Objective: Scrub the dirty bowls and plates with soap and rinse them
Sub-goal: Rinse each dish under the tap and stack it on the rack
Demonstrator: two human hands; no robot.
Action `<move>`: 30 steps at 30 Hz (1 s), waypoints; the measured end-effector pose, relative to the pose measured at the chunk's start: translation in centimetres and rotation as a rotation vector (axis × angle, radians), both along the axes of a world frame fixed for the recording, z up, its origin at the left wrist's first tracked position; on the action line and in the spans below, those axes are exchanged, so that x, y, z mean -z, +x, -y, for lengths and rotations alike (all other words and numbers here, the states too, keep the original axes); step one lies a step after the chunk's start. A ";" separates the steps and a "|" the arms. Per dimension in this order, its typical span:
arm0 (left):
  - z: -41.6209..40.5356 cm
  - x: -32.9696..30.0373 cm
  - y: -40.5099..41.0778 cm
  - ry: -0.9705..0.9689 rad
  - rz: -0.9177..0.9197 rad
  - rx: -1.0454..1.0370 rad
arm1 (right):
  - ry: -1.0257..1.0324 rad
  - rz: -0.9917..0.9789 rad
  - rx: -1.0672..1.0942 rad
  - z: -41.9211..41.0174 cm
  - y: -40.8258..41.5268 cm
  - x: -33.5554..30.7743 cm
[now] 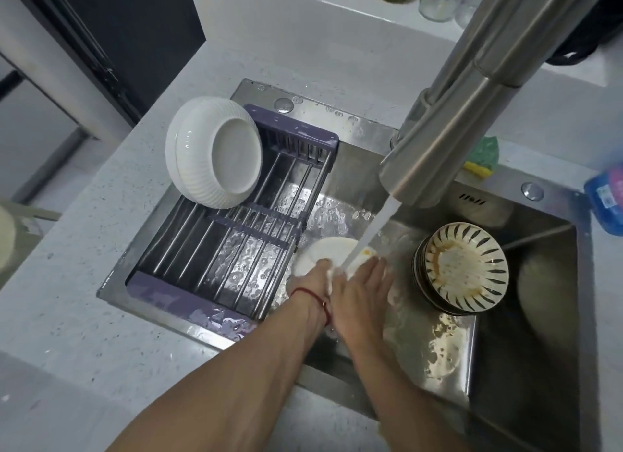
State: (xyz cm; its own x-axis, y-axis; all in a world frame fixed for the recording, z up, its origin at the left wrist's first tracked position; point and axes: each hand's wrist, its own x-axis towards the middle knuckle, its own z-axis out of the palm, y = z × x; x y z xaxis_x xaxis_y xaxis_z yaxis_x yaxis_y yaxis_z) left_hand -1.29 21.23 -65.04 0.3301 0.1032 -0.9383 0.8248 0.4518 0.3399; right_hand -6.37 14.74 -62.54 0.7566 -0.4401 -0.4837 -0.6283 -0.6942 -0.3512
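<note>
Now both hands meet under the water stream from the brushed steel faucet (472, 114), inside the stainless steel sink (526, 367). The left hand (315, 279), with a red string on its wrist, grips the rim of a round white plate (323, 249). The right hand (360, 293) lies over the plate with fingers straight and together. At 3 o'clock from the hands stands a stack of striped dirty bowls (467, 269). At 10 o'clock, white ribbed bowls (212, 151) lean upside down on a purple drying rack (242, 242).
</note>
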 end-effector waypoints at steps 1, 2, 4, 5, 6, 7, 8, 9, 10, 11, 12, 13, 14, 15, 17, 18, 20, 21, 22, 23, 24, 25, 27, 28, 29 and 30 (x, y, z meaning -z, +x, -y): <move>-0.2 -0.7 -0.2 0.044 0.006 -0.024 | 0.056 -0.017 0.023 0.6 0.4 0.4; -0.1 -1.2 -0.3 0.064 0.030 -0.039 | 0.094 -0.020 0.052 1.8 1.2 1.1; 0.1 -2.1 -0.6 0.050 0.074 -0.075 | 0.081 -0.053 0.043 3.3 2.7 1.6; 0.2 -2.4 -0.8 0.042 0.074 -0.116 | 0.062 -0.058 0.013 3.1 3.2 1.7; 0.2 -2.7 -0.9 0.020 0.081 -0.162 | 0.064 -0.041 -0.026 2.3 3.3 1.3; 0.0 -3.0 -0.9 0.016 0.085 -0.196 | 0.081 -0.019 -0.067 1.5 3.2 1.1; -0.1 -3.2 -1.1 0.015 0.080 -0.213 | 0.080 0.001 -0.125 1.0 2.8 1.1; -0.1 -3.3 -1.2 0.021 0.068 -0.224 | 0.103 0.033 -0.128 1.0 2.7 1.4; -0.1 -3.4 -1.5 0.019 0.073 -0.227 | 0.122 0.042 -0.108 1.5 2.9 1.6; 0.0 -3.6 -1.9 0.026 0.071 -0.220 | 0.146 0.010 -0.064 2.2 3.2 1.9; 0.1 -3.7 -2.0 0.015 0.060 -0.218 | 0.130 -0.031 -0.085 2.6 3.6 1.8; 0.2 -3.9 -2.1 -0.007 0.044 -0.229 | 0.109 -0.079 -0.130 2.8 4.0 1.6; 0.1 -4.3 -2.2 -0.032 0.045 -0.239 | 0.101 -0.097 -0.173 2.6 4.2 1.6; 0.0 -4.3 -2.1 -0.050 0.050 -0.238 | 0.117 -0.098 -0.198 2.4 4.2 1.6; -0.4 -4.5 -2.2 -0.037 0.052 -0.154 | 0.130 -0.075 -0.264 3.0 4.6 2.2; -0.5 -4.4 -2.3 -0.006 0.066 -0.095 | 0.161 -0.096 -0.211 3.6 4.9 2.2; -0.5 -4.2 -2.3 0.030 0.106 0.036 | 0.190 -0.142 -0.074 5.1 6.1 2.5; -0.4 -4.3 -2.2 0.031 0.121 0.071 | 0.197 -0.150 -0.058 5.5 6.9 2.0; -0.2 -4.6 -1.9 0.047 0.147 0.101 | 0.218 -0.136 -0.097 5.3 7.4 2.0; 0.1 -4.9 -1.8 0.064 0.177 0.144 | 0.243 -0.113 -0.161 5.0 7.5 1.8; 0.1 -5.0 -1.5 0.087 0.206 0.192 | 0.289 -0.061 -0.251 4.4 7.6 2.0; 0.1 -4.8 -1.3 0.122 0.237 0.248 | 0.307 -0.023 -0.336 4.2 7.5 2.2; 0.1 -4.8 -1.0 0.197 0.299 0.363 | 0.337 0.027 -0.410 3.7 7.3 0.2; 0.2 -4.9 -1.0 0.227 0.326 0.414 | 0.381 0.036 -0.392 3.9 7.6 -0.5; 0.3 -4.9 -1.0 0.238 0.357 0.446 | 0.400 0.026 -0.359 4.0 8.0 -1.0; 0.4 -4.7 -1.1 0.255 0.375 0.477 | 0.395 0.022 -0.310 4.0 8.5 -0.9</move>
State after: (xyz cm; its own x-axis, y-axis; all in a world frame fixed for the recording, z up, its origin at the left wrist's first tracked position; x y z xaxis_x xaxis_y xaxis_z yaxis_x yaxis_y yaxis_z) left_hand -2.42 20.80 -60.30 0.6944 0.0685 -0.7164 0.7196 -0.0664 0.6912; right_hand 2.15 10.70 -61.62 0.8344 0.0204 -0.5507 -0.4036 -0.6580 -0.6357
